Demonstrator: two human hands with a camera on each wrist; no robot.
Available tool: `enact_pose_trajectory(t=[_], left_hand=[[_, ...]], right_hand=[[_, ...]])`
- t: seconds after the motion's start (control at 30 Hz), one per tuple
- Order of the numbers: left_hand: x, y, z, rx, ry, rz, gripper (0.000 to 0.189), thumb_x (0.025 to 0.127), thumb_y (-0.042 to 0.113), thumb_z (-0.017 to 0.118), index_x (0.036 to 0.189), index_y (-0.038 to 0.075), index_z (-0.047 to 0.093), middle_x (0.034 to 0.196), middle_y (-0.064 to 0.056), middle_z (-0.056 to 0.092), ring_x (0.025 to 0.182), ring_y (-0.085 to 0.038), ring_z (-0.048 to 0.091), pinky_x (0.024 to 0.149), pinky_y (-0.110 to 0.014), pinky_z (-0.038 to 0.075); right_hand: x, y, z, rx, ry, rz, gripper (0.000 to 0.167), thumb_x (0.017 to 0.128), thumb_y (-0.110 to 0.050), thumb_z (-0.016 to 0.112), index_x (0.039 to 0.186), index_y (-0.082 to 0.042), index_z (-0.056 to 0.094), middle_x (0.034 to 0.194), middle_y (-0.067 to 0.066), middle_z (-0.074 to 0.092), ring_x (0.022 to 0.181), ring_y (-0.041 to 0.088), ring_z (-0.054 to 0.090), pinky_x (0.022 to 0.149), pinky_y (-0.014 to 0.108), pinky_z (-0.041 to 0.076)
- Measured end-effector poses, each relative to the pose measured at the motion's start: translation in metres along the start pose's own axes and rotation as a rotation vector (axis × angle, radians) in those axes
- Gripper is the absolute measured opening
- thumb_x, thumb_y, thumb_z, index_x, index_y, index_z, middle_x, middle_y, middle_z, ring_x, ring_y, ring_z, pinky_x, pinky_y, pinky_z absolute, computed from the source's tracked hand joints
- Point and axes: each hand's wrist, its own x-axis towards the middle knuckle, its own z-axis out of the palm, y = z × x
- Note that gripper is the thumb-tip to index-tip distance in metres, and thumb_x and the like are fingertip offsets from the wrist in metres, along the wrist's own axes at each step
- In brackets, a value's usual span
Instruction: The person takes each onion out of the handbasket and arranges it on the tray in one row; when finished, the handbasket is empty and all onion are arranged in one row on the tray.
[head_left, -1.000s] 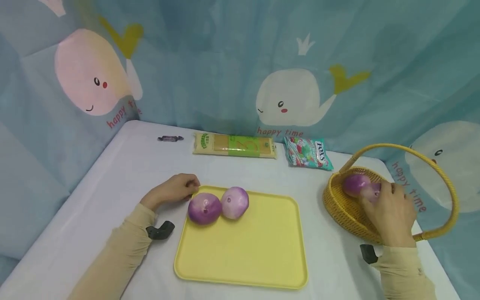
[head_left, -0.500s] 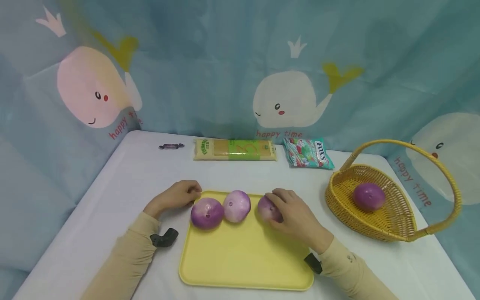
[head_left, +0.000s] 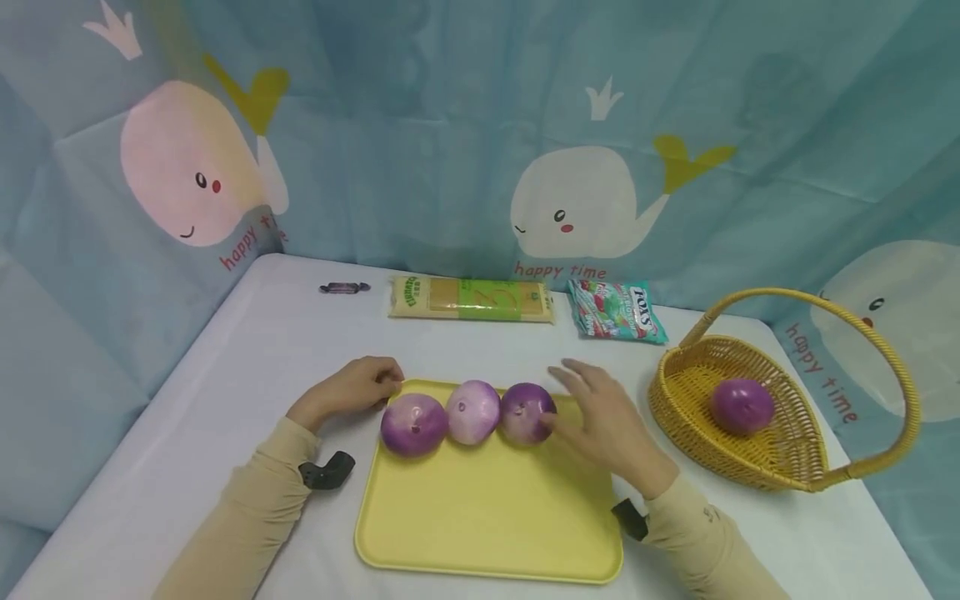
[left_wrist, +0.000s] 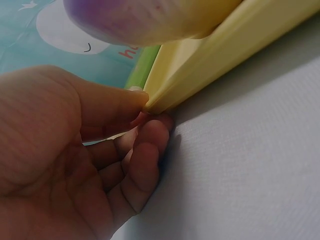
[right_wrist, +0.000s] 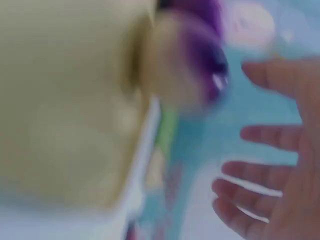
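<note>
Three purple-and-white onions stand in a row along the far edge of a yellow tray [head_left: 487, 508]: a left onion [head_left: 414, 425], a paler middle onion [head_left: 473, 412] and a right onion [head_left: 528, 414]. My left hand [head_left: 356, 387] pinches the tray's far left corner between thumb and curled fingers, as the left wrist view shows with the tray rim [left_wrist: 175, 85]. Beside the right onion, my right hand [head_left: 611, 421] spreads its fingers [right_wrist: 267, 136] and holds nothing. One more onion [head_left: 742, 406] lies in a yellow wicker basket [head_left: 712, 458] at the right.
At the back of the white table lie a small wrapped candy [head_left: 345, 288], a long pack of noodles [head_left: 472, 299] and a teal candy bag [head_left: 617, 311]. The basket's tall handle [head_left: 892, 358] arches up on the right. A printed curtain [head_left: 420, 150] hangs behind.
The right hand has carried an onion from the basket to the tray, set it beside the middle one and let go. The left hand has stayed at the tray corner.
</note>
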Motion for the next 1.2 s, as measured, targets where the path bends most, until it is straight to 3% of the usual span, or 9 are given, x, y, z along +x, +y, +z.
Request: enact_pose_trajectory(t=[0.13,0.2,0.33,0.47,0.57,0.73,0.93,1.07,1.2], left_hand=[[0.002,0.002,-0.002,0.01,-0.009,0.006,0.014,0.095,0.009,0.053,0.101,0.001,0.063,0.071,-0.004,0.058,0.063,-0.013,0.052,0.062,-0.027,0.046],[0.004,0.003,-0.003,0.018,-0.014,0.009,0.015,0.095,0.009,0.052,0.101,0.001,0.063,0.071,-0.004,0.057,0.062,-0.012,0.052,0.062,-0.026,0.046],[0.007,0.004,-0.005,0.037,-0.023,0.005,0.015,0.095,0.009,0.052,0.101,0.001,0.063,0.069,-0.003,0.056,0.061,-0.012,0.051,0.062,-0.026,0.046],[0.007,0.004,-0.005,0.046,-0.027,-0.007,0.015,0.095,0.009,0.052,0.101,0.002,0.063,0.069,-0.003,0.056,0.062,-0.012,0.051,0.062,-0.027,0.045],[0.005,0.002,-0.004,0.049,-0.016,-0.013,0.015,0.095,0.011,0.053,0.101,0.002,0.064,0.071,-0.003,0.058,0.063,-0.012,0.052,0.064,-0.027,0.046],[0.002,0.0,-0.001,0.052,-0.016,-0.025,0.015,0.096,0.012,0.053,0.102,0.002,0.063,0.072,-0.003,0.059,0.064,-0.012,0.053,0.065,-0.028,0.046],[0.003,0.002,-0.006,0.059,0.015,-0.004,0.015,0.097,0.011,0.052,0.102,0.002,0.063,0.072,-0.004,0.059,0.065,-0.012,0.053,0.066,-0.027,0.045],[0.003,0.001,-0.006,0.047,0.014,-0.02,0.015,0.097,0.01,0.052,0.103,0.001,0.062,0.072,-0.004,0.058,0.065,-0.013,0.052,0.067,-0.028,0.045],[0.004,0.0,0.0,0.026,-0.008,-0.025,0.016,0.096,0.009,0.053,0.105,0.0,0.062,0.071,-0.004,0.057,0.064,-0.013,0.052,0.065,-0.028,0.045]], right_hand=[[-0.01,0.052,-0.034,-0.039,0.179,0.207,0.045,0.085,-0.015,0.071,0.124,0.003,0.058,0.119,0.029,0.06,0.11,0.047,0.055,0.093,0.062,0.043],[-0.021,0.08,-0.049,-0.081,0.186,0.352,0.043,0.087,-0.012,0.065,0.125,0.007,0.056,0.118,0.033,0.057,0.108,0.051,0.052,0.091,0.064,0.04],[-0.05,0.124,-0.064,-0.148,-0.051,0.603,0.056,0.092,-0.021,0.059,0.136,0.009,0.043,0.129,0.043,0.042,0.116,0.062,0.039,0.096,0.07,0.032],[-0.07,0.146,-0.058,-0.129,-0.259,0.676,0.068,0.09,-0.025,0.06,0.141,0.011,0.034,0.133,0.048,0.032,0.115,0.067,0.035,0.096,0.073,0.032],[-0.071,0.149,-0.053,-0.14,-0.241,0.66,0.068,0.086,-0.022,0.066,0.138,0.011,0.038,0.129,0.046,0.035,0.109,0.066,0.04,0.09,0.072,0.036],[-0.062,0.133,-0.058,-0.214,-0.089,0.623,0.07,0.081,-0.024,0.072,0.131,0.013,0.04,0.123,0.042,0.042,0.105,0.062,0.042,0.088,0.07,0.036],[-0.042,0.074,-0.063,-0.136,0.16,0.293,0.066,0.073,-0.021,0.079,0.128,0.005,0.053,0.121,0.033,0.05,0.105,0.05,0.05,0.086,0.065,0.041],[-0.033,0.045,-0.044,-0.112,0.086,0.082,0.07,0.068,-0.024,0.084,0.129,-0.003,0.057,0.122,0.024,0.055,0.107,0.041,0.054,0.087,0.058,0.046],[-0.038,0.032,-0.019,-0.122,-0.011,0.016,0.072,0.065,-0.024,0.087,0.129,-0.005,0.059,0.124,0.018,0.059,0.109,0.036,0.056,0.09,0.053,0.048]])
